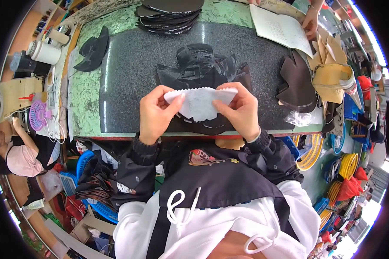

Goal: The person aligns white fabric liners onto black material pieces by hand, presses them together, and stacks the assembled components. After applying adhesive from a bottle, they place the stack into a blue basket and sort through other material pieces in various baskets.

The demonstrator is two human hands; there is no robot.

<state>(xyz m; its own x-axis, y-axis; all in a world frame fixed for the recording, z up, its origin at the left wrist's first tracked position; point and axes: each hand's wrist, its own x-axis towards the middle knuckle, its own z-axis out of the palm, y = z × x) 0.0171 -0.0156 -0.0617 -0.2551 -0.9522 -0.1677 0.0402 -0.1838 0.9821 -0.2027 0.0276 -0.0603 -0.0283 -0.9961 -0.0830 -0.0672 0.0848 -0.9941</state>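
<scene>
Between my two hands is a white fabric piece (198, 102) with a zigzag-cut upper edge and notches along its lower edge. My left hand (155, 115) pinches its left end between thumb and fingers. At the other end, my right hand (243, 113) grips it the same way, its thumb lying on the white face. Just beyond and partly beneath it, dark cut pieces (196, 60) with whitish smears lie overlapping on the dark speckled slab (129, 86). The white piece and my hands hide part of them.
A stack of black pieces (169, 15) stands at the far edge. Single dark pieces lie left (93, 51) and right (296, 84). At the far right, another person's hand (310, 22) touches an open notebook (281, 28). A yellowish container (333, 80) stands at the right edge.
</scene>
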